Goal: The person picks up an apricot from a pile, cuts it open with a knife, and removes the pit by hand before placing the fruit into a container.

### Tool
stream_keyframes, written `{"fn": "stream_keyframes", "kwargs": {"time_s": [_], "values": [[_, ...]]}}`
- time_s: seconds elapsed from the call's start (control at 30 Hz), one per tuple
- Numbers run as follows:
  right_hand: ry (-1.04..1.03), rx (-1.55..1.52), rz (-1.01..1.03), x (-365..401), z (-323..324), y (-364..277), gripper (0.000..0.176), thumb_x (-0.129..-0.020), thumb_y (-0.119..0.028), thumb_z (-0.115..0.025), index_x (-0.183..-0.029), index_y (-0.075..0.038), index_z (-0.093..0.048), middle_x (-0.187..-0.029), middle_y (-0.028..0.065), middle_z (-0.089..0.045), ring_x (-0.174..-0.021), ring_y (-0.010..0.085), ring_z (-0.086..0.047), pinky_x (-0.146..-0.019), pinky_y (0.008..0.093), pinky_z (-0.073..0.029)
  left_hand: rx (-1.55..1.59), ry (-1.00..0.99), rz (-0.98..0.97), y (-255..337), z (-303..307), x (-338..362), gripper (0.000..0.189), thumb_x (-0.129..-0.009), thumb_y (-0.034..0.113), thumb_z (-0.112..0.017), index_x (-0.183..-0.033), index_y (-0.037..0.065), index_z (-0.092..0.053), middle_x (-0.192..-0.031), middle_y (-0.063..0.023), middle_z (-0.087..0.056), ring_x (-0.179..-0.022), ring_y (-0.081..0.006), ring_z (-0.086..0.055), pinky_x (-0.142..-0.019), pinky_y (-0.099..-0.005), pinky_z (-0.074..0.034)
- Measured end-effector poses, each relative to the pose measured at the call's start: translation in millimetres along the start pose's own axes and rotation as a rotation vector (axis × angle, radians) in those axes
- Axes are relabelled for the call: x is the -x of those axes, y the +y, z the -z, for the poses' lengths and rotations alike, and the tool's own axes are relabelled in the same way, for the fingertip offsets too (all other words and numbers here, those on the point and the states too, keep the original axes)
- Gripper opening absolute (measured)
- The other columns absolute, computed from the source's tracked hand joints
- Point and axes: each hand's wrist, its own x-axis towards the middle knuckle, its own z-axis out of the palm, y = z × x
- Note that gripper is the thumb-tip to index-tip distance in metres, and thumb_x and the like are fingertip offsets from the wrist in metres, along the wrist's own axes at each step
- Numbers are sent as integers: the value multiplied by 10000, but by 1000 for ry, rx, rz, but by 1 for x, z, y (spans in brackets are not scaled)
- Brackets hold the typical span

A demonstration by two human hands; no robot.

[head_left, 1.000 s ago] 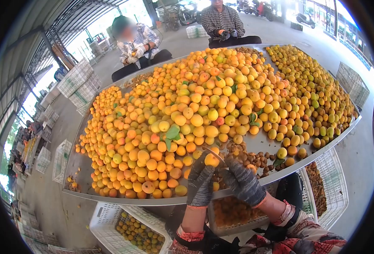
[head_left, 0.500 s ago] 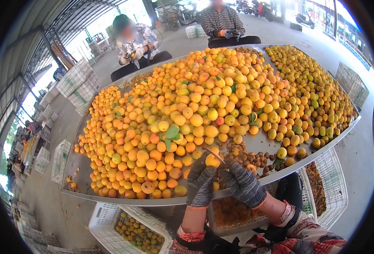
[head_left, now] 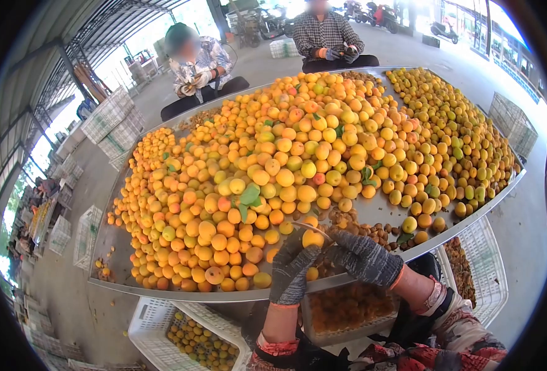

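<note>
My left hand, in a dark grey knit glove, is closed around an apricot at the near edge of the metal table. My right hand, gloved alike, pinches the end of a thin curved blade-like strip that passes across the top of this apricot. Its exact kind is too small to make out. Beyond both hands rises a big heap of apricots with a few green leaves. Several brown pits lie just past my right hand.
Under the near edge stand a white crate of greenish apricots, a crate of orange halves and a crate of brown pieces. Two people sit across the table. Stacked crates stand at left.
My right hand has shifted slightly up and to the right, its wrist swinging outward. The apricot stays in my left hand, with the thin strip still across it.
</note>
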Motion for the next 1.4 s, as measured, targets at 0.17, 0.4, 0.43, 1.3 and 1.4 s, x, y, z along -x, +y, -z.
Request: {"fn": "stream_keyframes", "kwargs": {"time_s": [0.17,0.4,0.43,1.3,1.4], "values": [[-74,915,512,-9,4,-1,375,-838,-23,-549,-1199,36,-466,-1037,169,-596,-898,275,-614,-782,327,-488,131,27,42,5,-10,4,346,-829,115,-617,-1147,6,-535,-1023,-49,-586,-847,-114,-558,-727,-234,-474],[270,389,95,-4,-41,36,295,-841,-38,-550,-1128,16,-507,-1011,157,-594,-880,237,-605,-722,331,-490,219,214,8,-14,-21,-3,314,-871,297,-566,-1071,56,-549,-830,-14,-582,-679,-87,-537,-580,-211,-446],[274,399,160,-3,-39,39,319,-819,-79,-583,-1115,14,-507,-970,161,-600,-830,283,-617,-672,367,-495,216,210,11,-12,-17,-1,314,-871,297,-566,-1071,56,-549,-830,-14,-582,-679,-87,-537,-580,-211,-446],[-4,153,123,-3,-12,6,469,-832,-90,-562,-1260,8,-396,-1129,199,-532,-890,311,-595,-710,328,-501,-188,6,15,19,-9,5,390,-835,159,-608,-1187,24,-506,-943,-14,-587,-614,-38,-488,-510,-176,-388],[-49,529,163,-5,-6,-1,429,-838,-45,-543,-1247,3,-421,-1149,164,-535,-956,262,-581,-787,319,-486,-204,72,12,10,-9,4,423,-820,125,-625,-1209,30,-488,-926,-7,-583,-592,-36,-483,-491,-175,-381]]}}
